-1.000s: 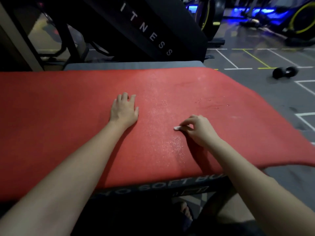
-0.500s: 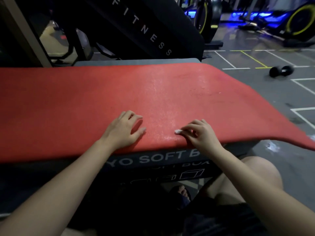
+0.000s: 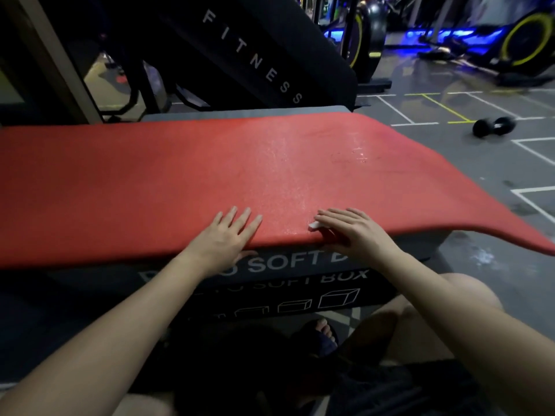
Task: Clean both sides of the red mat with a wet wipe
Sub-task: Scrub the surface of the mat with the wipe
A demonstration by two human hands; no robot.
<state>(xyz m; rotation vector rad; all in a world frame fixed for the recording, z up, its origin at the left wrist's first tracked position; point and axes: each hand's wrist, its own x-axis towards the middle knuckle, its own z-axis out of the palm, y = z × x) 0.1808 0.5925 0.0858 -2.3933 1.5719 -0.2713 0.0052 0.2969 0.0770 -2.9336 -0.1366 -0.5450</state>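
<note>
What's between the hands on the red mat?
Head view: just bare red mat between left hand and right hand; wet wipe under the right.

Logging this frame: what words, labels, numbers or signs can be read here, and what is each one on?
"FITNESS": white letters running down the slanted black panel behind the red mat.
"SOFT": upper line on the side of the black box under the mat; the left hand and right hand hide the rest.
"SOFT BOX": lower line, same side, smeared; the letters before it are unreadable.
No numbers are readable.
</note>
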